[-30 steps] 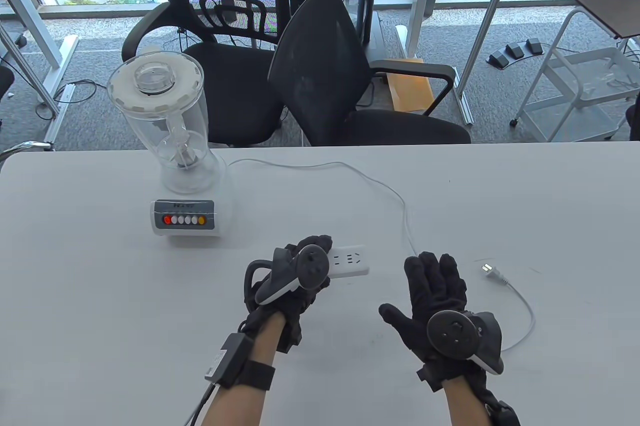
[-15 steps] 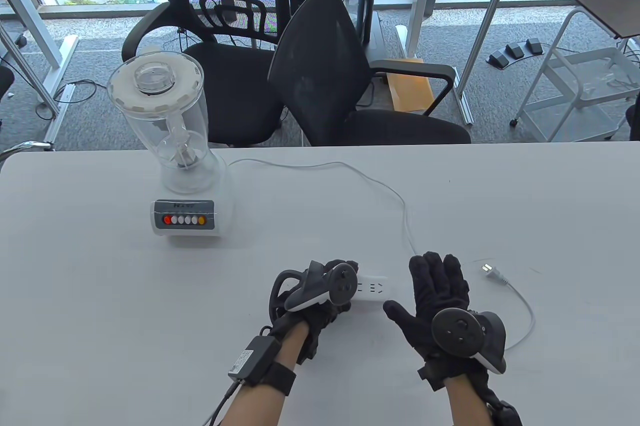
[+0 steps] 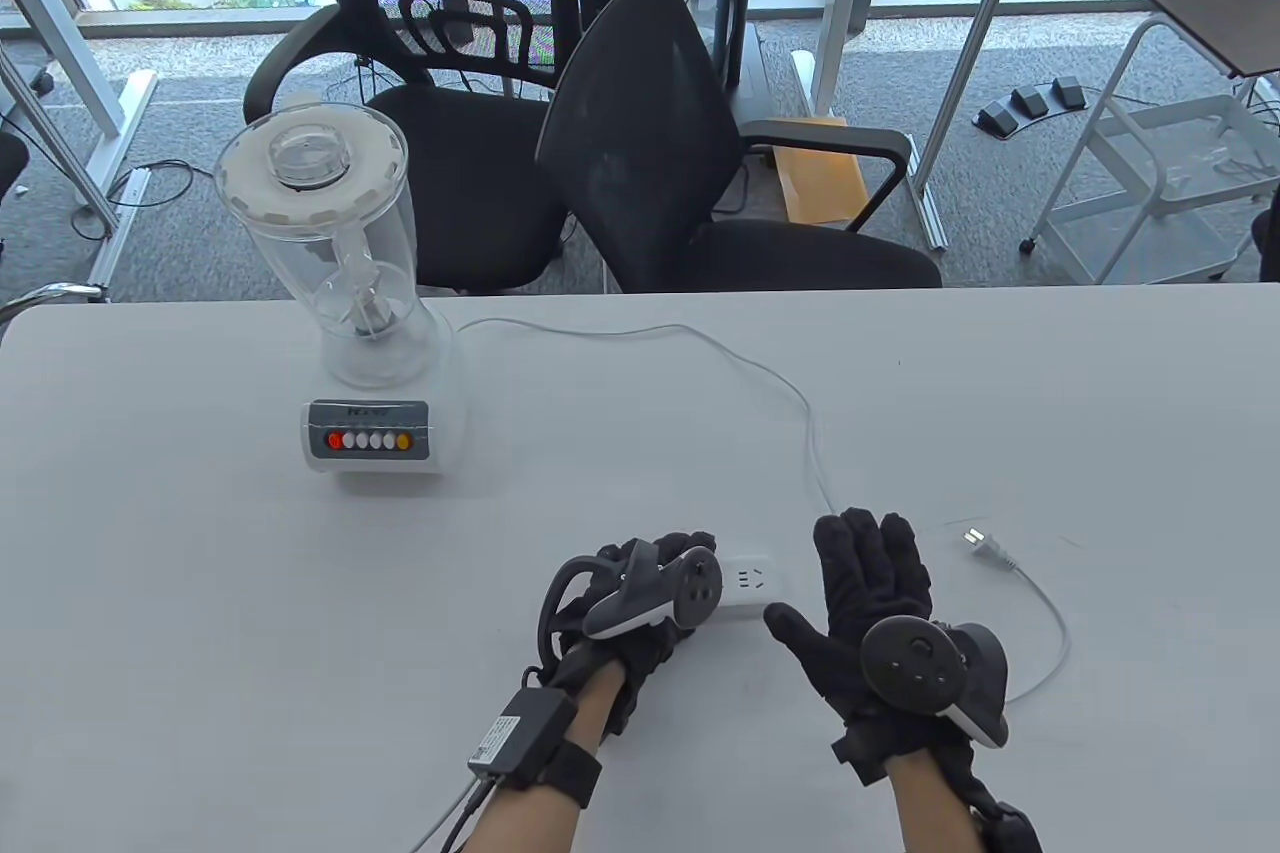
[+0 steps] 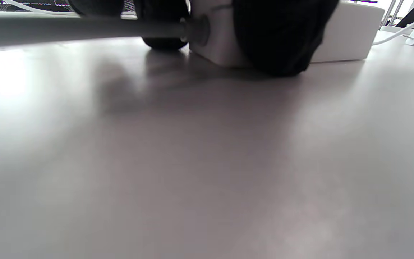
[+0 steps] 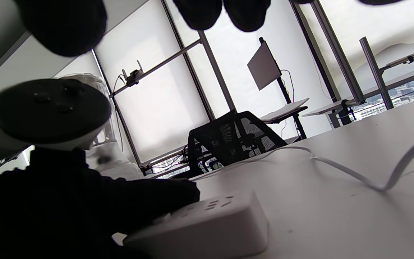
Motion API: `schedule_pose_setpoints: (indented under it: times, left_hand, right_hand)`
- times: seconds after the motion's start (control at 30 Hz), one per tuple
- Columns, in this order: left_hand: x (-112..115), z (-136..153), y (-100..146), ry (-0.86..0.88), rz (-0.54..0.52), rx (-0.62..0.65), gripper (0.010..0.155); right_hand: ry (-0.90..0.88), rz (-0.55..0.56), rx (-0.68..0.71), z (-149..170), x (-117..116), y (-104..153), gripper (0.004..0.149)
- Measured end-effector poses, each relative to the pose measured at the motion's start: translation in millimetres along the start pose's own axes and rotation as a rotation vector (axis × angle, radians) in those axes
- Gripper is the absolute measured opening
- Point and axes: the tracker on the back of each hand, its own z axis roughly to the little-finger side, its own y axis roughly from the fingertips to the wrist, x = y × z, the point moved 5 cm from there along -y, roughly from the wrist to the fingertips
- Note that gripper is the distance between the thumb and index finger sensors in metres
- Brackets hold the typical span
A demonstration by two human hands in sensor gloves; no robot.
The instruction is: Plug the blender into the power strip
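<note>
The white blender (image 3: 350, 313) with a clear jug stands at the table's left. Its white cord (image 3: 780, 383) runs right and loops to the loose plug (image 3: 982, 545), which lies on the table right of my right hand. My left hand (image 3: 650, 583) grips the white power strip (image 3: 752, 585) on the table; only the strip's right end shows. The left wrist view shows my fingers (image 4: 279, 39) around the strip (image 4: 347, 36). My right hand (image 3: 870, 593) is open and flat, empty, just right of the strip. The right wrist view shows the strip's sockets (image 5: 214, 219).
Two black chairs (image 3: 690, 153) stand behind the table's far edge. A white trolley (image 3: 1160, 183) stands on the floor at the right. The white table (image 3: 200, 613) is bare on the left and the front.
My left hand has slid the power strip right and toward me, close to my right hand. My right hand has stayed almost still.
</note>
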Motion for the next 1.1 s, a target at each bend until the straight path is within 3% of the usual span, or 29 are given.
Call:
schedule_pose_setpoints:
  times: [0.27,0.47,0.7,0.8,1.1]
  left_hand:
    - [0,2,11,0.04,-0.007,-0.016,0.09]
    - [-14,7,43,0.099,-0.102,-0.031,0.103]
    - [-11,14,79,0.215,-0.084,-0.088,0.104]
    - [-9,15,82,0.161,-0.137,-0.106,0.103]
    - [-10,20,82,0.159,-0.153,-0.085,0.102]
  right_hand:
    - [0.001,-0.015,0.003,-1,-4,0,0.093]
    - [0.003,-0.006,-0.004,0,-2,0,0.093]
    - [0.008,0.016,-0.036,9,5,2,0.093]
    - [0.02,0.031,-0.059,15,9,4,0.093]
    - [0.069,0.045,-0.148,42,18,7,0.09]
